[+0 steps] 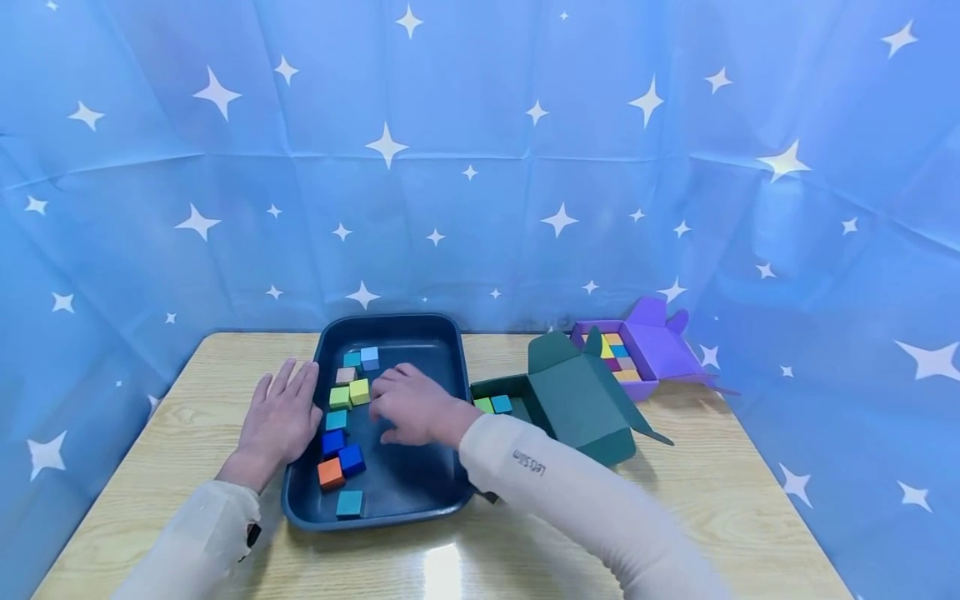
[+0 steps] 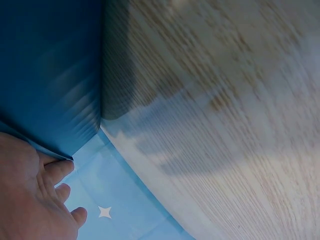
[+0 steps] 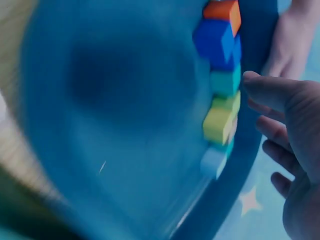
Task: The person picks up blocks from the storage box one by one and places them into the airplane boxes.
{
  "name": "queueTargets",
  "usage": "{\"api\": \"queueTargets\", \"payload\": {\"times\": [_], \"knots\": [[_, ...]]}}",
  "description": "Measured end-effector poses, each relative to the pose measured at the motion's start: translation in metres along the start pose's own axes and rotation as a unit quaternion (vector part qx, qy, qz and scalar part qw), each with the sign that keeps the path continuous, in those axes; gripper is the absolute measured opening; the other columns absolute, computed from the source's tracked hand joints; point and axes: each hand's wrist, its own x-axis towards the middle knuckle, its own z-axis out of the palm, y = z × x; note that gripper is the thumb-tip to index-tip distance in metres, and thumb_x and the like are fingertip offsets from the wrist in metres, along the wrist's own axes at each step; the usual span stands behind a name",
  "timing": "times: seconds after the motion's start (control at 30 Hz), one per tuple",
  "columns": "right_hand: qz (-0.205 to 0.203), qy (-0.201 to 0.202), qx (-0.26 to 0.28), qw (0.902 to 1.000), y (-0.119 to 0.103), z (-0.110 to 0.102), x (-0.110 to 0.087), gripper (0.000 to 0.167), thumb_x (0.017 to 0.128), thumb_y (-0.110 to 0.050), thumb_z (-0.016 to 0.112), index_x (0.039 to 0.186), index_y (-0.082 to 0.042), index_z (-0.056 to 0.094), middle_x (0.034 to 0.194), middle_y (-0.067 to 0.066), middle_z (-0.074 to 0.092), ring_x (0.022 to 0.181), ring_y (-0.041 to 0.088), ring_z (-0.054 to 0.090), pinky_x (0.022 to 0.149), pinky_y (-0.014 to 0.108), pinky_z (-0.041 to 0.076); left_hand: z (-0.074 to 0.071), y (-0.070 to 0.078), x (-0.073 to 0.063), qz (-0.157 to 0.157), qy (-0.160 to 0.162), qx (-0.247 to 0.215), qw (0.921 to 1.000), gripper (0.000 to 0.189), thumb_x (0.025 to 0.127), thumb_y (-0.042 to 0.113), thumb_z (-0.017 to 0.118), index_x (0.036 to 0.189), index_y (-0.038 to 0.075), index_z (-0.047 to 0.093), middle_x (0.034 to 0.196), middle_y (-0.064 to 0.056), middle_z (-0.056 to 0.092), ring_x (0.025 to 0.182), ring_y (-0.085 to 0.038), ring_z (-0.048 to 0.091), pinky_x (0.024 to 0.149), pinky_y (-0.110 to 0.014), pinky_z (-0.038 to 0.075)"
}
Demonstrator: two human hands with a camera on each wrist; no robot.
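A dark blue tray (image 1: 420, 492) holds several small coloured cubes, mostly in a row along its left side. My left hand (image 1: 281, 412) rests against the tray's left rim with its fingers extended. In the left wrist view, that hand (image 2: 30, 195) touches the rim from outside. Over the middle of the tray is my right hand (image 1: 412, 406), just right of a yellow cube (image 1: 359, 392). In the right wrist view, the fingers of my right hand (image 3: 300, 125) are loosely bent with nothing between them. Near the front lie an orange cube (image 1: 331, 474), a blue cube (image 1: 351, 459) and a teal cube (image 1: 349, 504).
A dark green box (image 1: 585, 400) with its lid folded open stands right of the tray, with a green cube (image 1: 483, 405) and a teal cube (image 1: 501, 404) inside. Behind it, an open purple box (image 1: 667, 350) contains several cubes. A star-patterned blue curtain (image 1: 480, 208) surrounds the wooden table (image 1: 712, 500).
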Motion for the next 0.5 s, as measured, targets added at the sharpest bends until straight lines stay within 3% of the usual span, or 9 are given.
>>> {"api": "queueTargets", "payload": {"times": [0.2,0.5], "knots": [[-0.013,-0.020,-0.011,0.9996,-0.025,0.000,0.017,0.035,0.084,-0.053,0.068,0.116,-0.037,0.069,0.128,-0.014,0.060,0.126,0.008,0.045,0.116,0.032,0.030,0.000,0.001,0.001,0.003,0.001,0.004,1.0000,0.066,0.097,0.024,0.048,0.153,-0.001,0.022,0.158,-0.023,0.028,0.148,-0.043,0.013,0.119,-0.063,0.008],[-0.014,-0.041,-0.005,0.9990,-0.034,0.009,0.028,0.040,0.083,-0.057,0.067,0.118,-0.038,0.068,0.131,-0.014,0.059,0.125,0.007,0.045,0.113,0.031,0.032,0.002,0.000,0.001,0.003,0.002,0.008,1.0000,0.065,0.097,0.023,0.046,0.153,-0.001,0.023,0.157,-0.024,0.028,0.148,-0.043,0.013,0.119,-0.063,0.010]]}}
